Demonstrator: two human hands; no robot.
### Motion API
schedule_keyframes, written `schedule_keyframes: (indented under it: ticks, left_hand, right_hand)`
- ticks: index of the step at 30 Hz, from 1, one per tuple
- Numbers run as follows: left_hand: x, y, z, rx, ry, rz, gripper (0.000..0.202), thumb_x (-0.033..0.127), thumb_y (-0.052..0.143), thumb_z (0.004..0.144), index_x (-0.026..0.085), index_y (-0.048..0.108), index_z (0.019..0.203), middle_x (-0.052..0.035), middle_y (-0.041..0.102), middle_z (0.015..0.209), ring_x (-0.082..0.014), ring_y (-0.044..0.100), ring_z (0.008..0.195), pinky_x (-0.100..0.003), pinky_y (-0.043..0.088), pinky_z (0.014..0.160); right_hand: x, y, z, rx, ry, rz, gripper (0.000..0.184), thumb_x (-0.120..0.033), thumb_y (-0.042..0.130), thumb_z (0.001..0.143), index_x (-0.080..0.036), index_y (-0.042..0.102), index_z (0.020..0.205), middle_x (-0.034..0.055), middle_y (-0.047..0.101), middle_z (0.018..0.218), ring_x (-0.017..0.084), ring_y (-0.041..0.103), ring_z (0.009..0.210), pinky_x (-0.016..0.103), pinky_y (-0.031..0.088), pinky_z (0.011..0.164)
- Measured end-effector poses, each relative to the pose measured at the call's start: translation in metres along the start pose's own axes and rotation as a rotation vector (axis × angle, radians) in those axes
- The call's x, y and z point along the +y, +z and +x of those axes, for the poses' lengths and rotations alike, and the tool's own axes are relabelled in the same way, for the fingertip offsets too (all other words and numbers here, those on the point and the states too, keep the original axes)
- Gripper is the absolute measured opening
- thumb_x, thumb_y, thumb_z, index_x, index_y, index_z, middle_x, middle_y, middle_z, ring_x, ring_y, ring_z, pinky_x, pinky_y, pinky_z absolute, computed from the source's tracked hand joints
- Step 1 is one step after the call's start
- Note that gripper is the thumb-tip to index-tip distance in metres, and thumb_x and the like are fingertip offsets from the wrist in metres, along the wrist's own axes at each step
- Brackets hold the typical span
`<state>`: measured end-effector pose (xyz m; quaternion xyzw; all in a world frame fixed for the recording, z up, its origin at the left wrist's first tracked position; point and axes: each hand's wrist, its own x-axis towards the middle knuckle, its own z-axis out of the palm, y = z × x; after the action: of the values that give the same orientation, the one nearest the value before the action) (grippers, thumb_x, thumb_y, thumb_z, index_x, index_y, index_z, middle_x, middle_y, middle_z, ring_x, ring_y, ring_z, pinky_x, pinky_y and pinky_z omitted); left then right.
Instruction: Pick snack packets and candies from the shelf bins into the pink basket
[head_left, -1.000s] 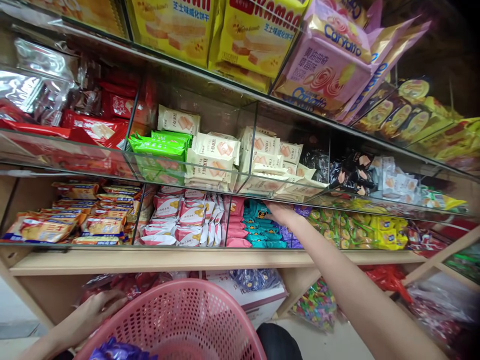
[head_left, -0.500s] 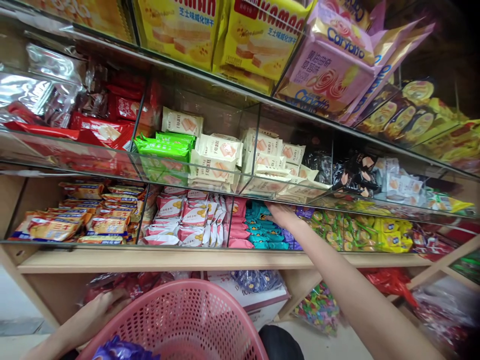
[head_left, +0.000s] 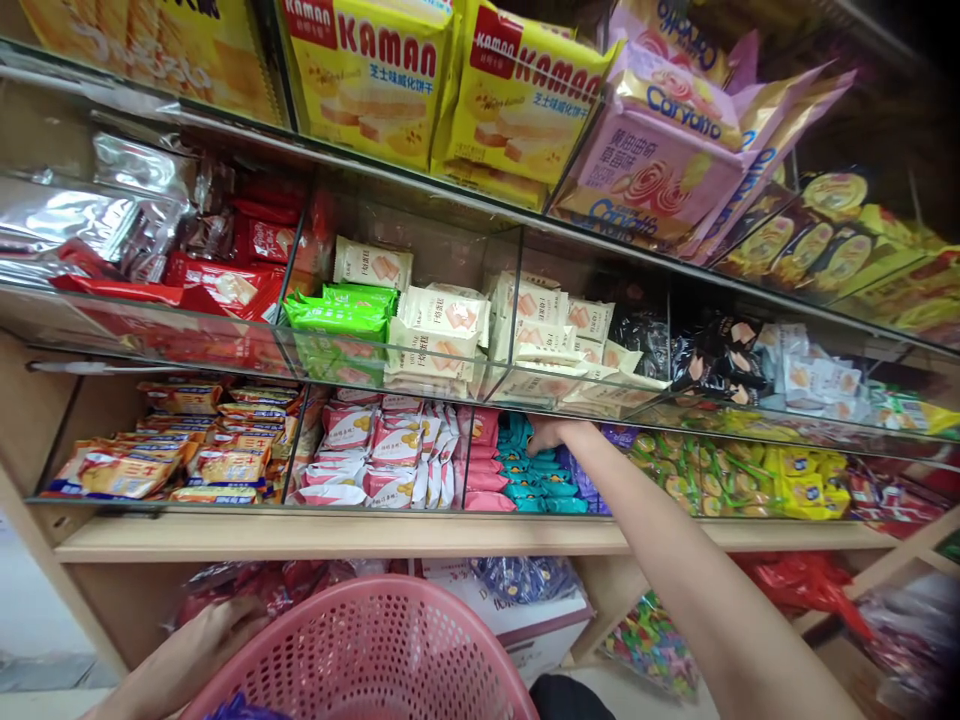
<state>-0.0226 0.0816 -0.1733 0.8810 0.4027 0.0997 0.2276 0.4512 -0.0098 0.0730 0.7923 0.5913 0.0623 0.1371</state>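
Observation:
My left hand (head_left: 225,625) is closed on the left rim of a pink plastic basket (head_left: 390,605) with a perforated wall. Purple wrappers (head_left: 244,708) show at the basket's bottom edge of view. My right hand (head_left: 553,432) reaches into the lowest glass-fronted bin, its fingers bent down onto the teal snack packets (head_left: 544,480). The shelf above and the packets partly hide those fingertips. Pink packets (head_left: 486,470) stand left of the teal ones, and purple packets (head_left: 585,480) lie to their right, under my wrist.
Glass dividers split the shelves into bins. White-and-pink packets (head_left: 394,445) and orange biscuit packets (head_left: 225,450) fill bins to the left. A glass ledge (head_left: 450,385) runs just above my right hand. Beneath the wooden shelf edge (head_left: 337,532) stands a white carton (head_left: 536,635).
The view has shifted slightly, so the shelves sit a little lower and farther right. My right hand stays at the teal packets, its fingers now bent further down. My left hand stays on the basket.

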Motion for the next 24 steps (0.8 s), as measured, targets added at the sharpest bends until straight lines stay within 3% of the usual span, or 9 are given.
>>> schedule_keyframes:
  ticks: [2, 5, 17, 24]
  left_hand:
    - [-0.002, 0.0, -0.001, -0.034, 0.033, -0.045, 0.039, 0.052, 0.037, 0.087, 0.026, 0.066, 0.09, 0.0022, 0.072, 0.095, -0.0201, 0.064, 0.094, -0.023, 0.047, 0.081]
    - [-0.004, -0.002, -0.001, -0.056, 0.04, -0.074, 0.039, 0.051, 0.036, 0.088, 0.026, 0.066, 0.09, 0.0013, 0.072, 0.095, -0.0216, 0.064, 0.094, -0.026, 0.047, 0.083]
    - [-0.017, 0.005, -0.001, -0.005, -0.004, -0.077, 0.034, 0.05, 0.041, 0.085, 0.029, 0.067, 0.092, 0.0046, 0.071, 0.098, -0.0209, 0.064, 0.097, -0.026, 0.047, 0.086]
    - [-0.025, 0.012, 0.003, 0.01, -0.017, -0.036, 0.034, 0.051, 0.039, 0.084, 0.034, 0.067, 0.09, 0.0086, 0.071, 0.097, -0.0195, 0.063, 0.097, -0.025, 0.046, 0.087]
  right_hand:
    - [0.001, 0.0, 0.003, -0.002, -0.009, 0.013, 0.067, -0.036, 0.077, 0.054, -0.024, 0.055, 0.117, 0.0095, 0.059, 0.122, 0.034, 0.053, 0.111, 0.049, 0.043, 0.095]
    - [0.003, 0.001, 0.004, 0.007, -0.019, 0.033, 0.069, -0.037, 0.075, 0.051, -0.027, 0.055, 0.117, 0.0073, 0.062, 0.119, 0.037, 0.053, 0.111, 0.047, 0.044, 0.095]
    - [0.003, 0.008, -0.005, 0.009, -0.016, 0.068, 0.067, -0.034, 0.068, 0.06, -0.02, 0.05, 0.123, 0.0126, 0.054, 0.128, 0.033, 0.05, 0.117, 0.045, 0.041, 0.098]
    - [0.005, 0.007, 0.0, -0.028, 0.026, 0.048, 0.054, -0.037, 0.066, 0.073, -0.02, 0.05, 0.121, 0.0114, 0.051, 0.129, 0.027, 0.051, 0.113, 0.048, 0.04, 0.097]
